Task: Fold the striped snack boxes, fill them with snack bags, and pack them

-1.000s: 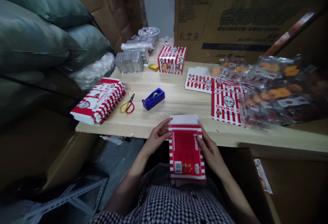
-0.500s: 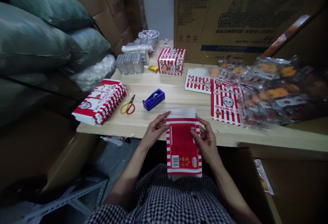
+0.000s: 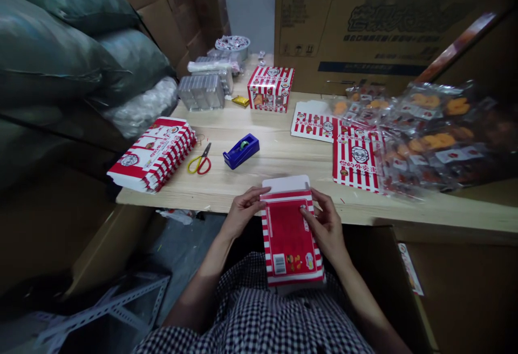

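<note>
Between my hands is a red-and-white striped carton (image 3: 288, 235), its red printed panel facing up and a white flap sticking out at the far end. My left hand (image 3: 244, 211) pinches the carton's far left corner. Around the right side is my right hand (image 3: 327, 222), thumb pressed on the red panel and fingers behind it. The near end of the carton rests close to my checked shirt. Beyond it on the table (image 3: 283, 154) lie a blue tape dispenser (image 3: 242, 151) and scissors (image 3: 199, 161) with yellow and red handles.
At the left lies a stack of flat striped cartons (image 3: 154, 151). A made-up striped box (image 3: 270, 89) stands at the back, beside clear plastic packs (image 3: 201, 93) and a tub of sachets (image 3: 232, 45). Bagged snacks (image 3: 433, 133) and more flat cartons (image 3: 356, 162) cover the right.
The carton has tilted a little and opened out slightly in depth, its near end shifting right and toward me. Both hands keep their hold. The whole view has shifted slightly.
</note>
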